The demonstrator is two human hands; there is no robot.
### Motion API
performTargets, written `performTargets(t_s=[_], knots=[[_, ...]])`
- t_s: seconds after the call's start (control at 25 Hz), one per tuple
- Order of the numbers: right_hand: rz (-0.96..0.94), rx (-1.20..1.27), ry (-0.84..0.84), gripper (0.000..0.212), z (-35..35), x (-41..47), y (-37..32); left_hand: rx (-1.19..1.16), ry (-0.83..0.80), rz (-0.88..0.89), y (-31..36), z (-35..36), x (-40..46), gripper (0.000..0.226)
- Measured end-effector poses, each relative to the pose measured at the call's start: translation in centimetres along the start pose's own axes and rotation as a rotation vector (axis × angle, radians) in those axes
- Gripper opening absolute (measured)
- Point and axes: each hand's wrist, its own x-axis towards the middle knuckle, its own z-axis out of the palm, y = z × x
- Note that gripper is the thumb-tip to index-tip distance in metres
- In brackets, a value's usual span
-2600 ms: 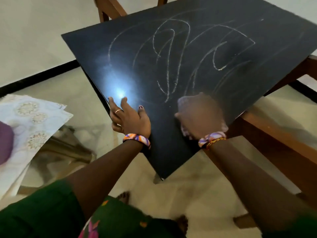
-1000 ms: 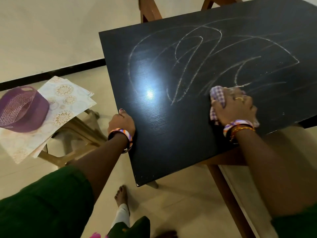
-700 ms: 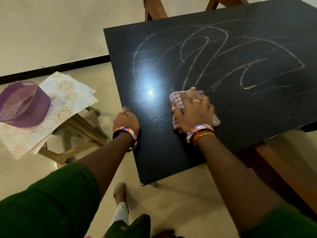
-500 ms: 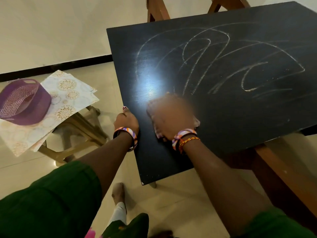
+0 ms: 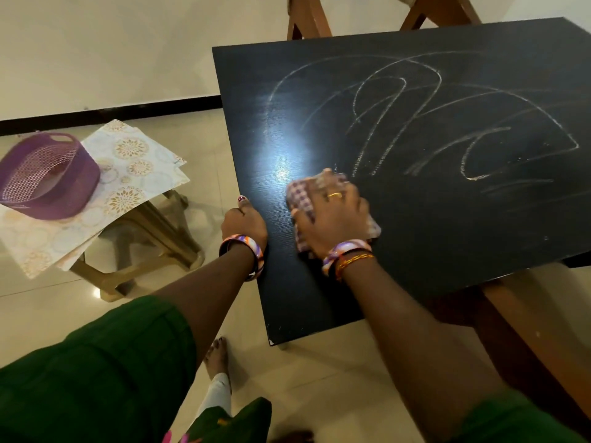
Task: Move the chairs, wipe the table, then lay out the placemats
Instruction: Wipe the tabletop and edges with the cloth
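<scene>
Wiping is underway: the right hand (image 5: 332, 219) presses a checked cloth (image 5: 299, 196) on the chalk-marked bench (image 5: 415, 219), left hand (image 5: 244, 220) gripping its edge (placemats (image 5: 134, 167) wait on the stool).

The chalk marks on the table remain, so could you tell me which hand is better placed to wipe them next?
Right, probably: the right hand already presses the checked cloth beside the chalk marks, while the left hand grips the table edge.
</scene>
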Motion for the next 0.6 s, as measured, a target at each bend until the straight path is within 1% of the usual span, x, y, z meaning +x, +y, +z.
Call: performTargets(t_s=[0.04,0.08,0.12,0.16,0.24,0.36,0.4,0.44,0.48,0.52,0.6], knots=[[-0.089,0.012,-0.029,0.061,0.4,-0.7,-2.1,-0.009,0.000,-0.011,0.1,-0.1,0.0,0.056],[-0.132,0.008,-0.046,0.061,0.5,-1.0,-2.8,-0.017,-0.002,-0.021,0.1,-0.1,0.1,0.056],[-0.138,0.002,-0.041,0.060,0.4,-0.6,-2.0,-0.028,-0.005,-0.032,0.1,-0.1,0.0,0.056],[-0.096,-0.008,-0.017,0.059,0.2,0.1,-0.2,-0.043,-0.010,-0.042,0.0,-0.1,0.1,0.056],[0.104,-0.036,0.028,0.058,-0.5,1.3,5.3,-0.068,-0.021,-0.051,-0.1,-0.1,0.2,0.056],[0.466,-0.033,-0.015,0.060,-2.5,1.9,13.0,-0.064,-0.006,-0.033,-0.1,0.0,0.1,0.055],[0.533,-0.021,-0.028,0.061,-3.0,1.7,13.9,-0.060,0.001,-0.025,0.0,0.0,0.1,0.054],[0.562,-0.016,-0.024,0.061,-3.2,1.8,13.9,-0.053,0.005,-0.019,0.0,0.0,0.1,0.054],[0.554,-0.018,-0.009,0.061,-3.1,1.9,13.0,-0.043,0.007,-0.015,0.0,0.0,0.1,0.054],[0.503,-0.024,0.011,0.061,-2.8,2.2,11.5,-0.036,0.009,-0.014,-0.1,0.0,0.2,0.054],[0.291,-0.028,0.032,0.059,-1.8,2.4,6.5,-0.046,0.009,-0.020,-0.3,0.1,0.3,0.054]])
